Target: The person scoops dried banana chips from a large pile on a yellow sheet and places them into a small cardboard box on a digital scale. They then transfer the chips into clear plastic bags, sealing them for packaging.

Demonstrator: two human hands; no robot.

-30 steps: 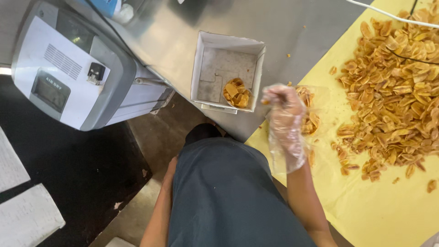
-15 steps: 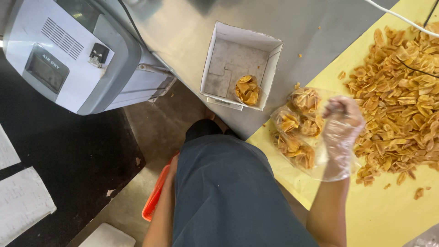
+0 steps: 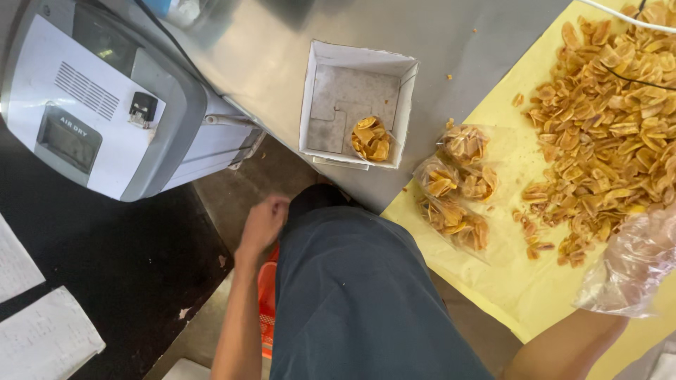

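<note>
My right hand (image 3: 630, 260), inside a loose clear plastic glove, hovers at the near edge of a big pile of fried chips (image 3: 612, 127) on yellow paper (image 3: 521, 281). The crumpled glove hides the fingers. Left of it, several small clear bags of chips (image 3: 458, 183) lie on the paper. A white cardboard box (image 3: 352, 56) on the steel table (image 3: 282, 56) holds one small bag of chips (image 3: 370, 137). My bare left hand (image 3: 264, 225) hangs curled in a fist beside my dark-trousered leg, below the table edge, with nothing seen in it.
A grey and white machine (image 3: 105, 105) stands at the left against the table. An orange object (image 3: 267, 302) lies on the floor by my leg. White sheets (image 3: 42, 338) lie on the dark floor at the lower left. A black cable (image 3: 634, 77) crosses the chip pile.
My right hand has moved from near the box rightward, past the small bags, to the pile's near edge. My left hand has come up into view beside my leg.
</note>
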